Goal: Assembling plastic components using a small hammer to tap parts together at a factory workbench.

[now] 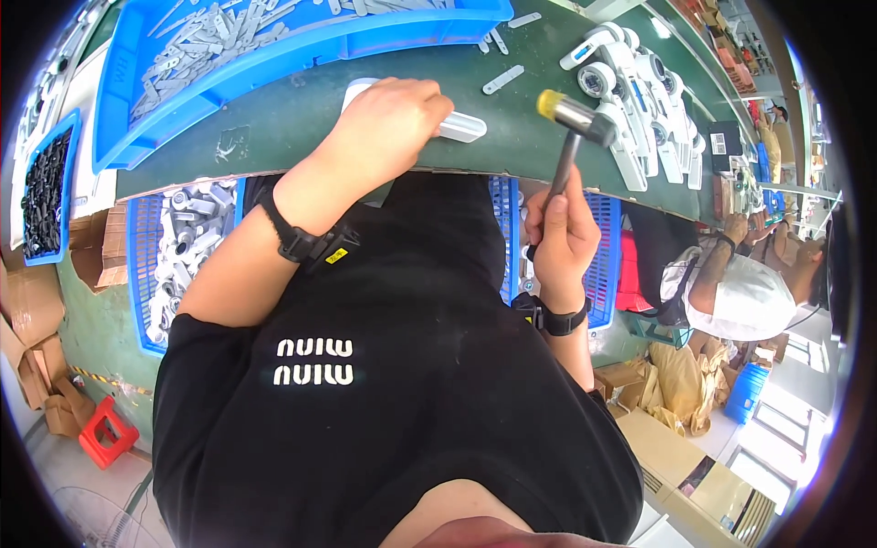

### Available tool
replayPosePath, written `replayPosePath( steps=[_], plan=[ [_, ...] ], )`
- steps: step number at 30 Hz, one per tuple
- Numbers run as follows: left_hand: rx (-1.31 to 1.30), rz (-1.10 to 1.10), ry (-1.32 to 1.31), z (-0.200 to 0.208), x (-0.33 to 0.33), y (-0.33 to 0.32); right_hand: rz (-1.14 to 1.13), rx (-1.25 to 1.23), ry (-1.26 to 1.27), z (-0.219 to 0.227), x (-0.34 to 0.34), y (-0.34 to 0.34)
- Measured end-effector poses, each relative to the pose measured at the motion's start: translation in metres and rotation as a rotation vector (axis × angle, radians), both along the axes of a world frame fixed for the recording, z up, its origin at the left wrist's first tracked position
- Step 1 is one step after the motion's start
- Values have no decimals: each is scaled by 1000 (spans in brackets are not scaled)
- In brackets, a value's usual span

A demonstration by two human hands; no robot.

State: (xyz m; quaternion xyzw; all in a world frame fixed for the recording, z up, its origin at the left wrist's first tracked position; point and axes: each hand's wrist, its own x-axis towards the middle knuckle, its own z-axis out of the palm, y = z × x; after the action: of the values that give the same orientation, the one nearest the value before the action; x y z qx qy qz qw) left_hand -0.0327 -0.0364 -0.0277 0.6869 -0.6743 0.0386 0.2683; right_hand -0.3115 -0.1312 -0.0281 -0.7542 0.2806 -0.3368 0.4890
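On the near part of the green table my left hand (pixel 391 119) is closed over a white plastic part, whose rounded handle-like end (pixel 464 128) sticks out to the right of the fingers. The middle of the part is hidden under the hand. My right hand (pixel 565 233) grips a hammer (pixel 565 164) by its dark handle, raised to the right of the part and apart from it. The hammer's head points up, with a yellow face at its left end. A flat grey strip (pixel 503 79) lies on the table beyond the two hands.
A blue tray (pixel 311 53) of grey strips stands at the back left. Black pieces fill a blue bin (pixel 46 196) at far left. White plastic assemblies (pixel 639 100) are piled on the right. Blue crates (pixel 598 247) stand below the table edge. A co-worker (pixel 731 283) sits at right.
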Motion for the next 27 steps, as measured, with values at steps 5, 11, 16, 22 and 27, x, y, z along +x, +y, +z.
replayPosePath(
  steps=[5, 11, 16, 22, 27],
  plan=[
    [-31, -183, -98, 12, 13, 3, 43, 136, -60, -4, 3, -4],
    [-74, -150, -47, 12, 35, 36, 99, 273, -111, -11, 8, 2],
    [-176, 110, 219, -12, 31, 43, 198, 347, 10, -6, 21, -3],
    [-349, 62, 153, -35, 36, 40, 254, 1, -10, 25, 39, -1],
    [-374, 57, 192, -38, 37, 38, 99, -370, 83, -1, 51, -2]
  ],
)
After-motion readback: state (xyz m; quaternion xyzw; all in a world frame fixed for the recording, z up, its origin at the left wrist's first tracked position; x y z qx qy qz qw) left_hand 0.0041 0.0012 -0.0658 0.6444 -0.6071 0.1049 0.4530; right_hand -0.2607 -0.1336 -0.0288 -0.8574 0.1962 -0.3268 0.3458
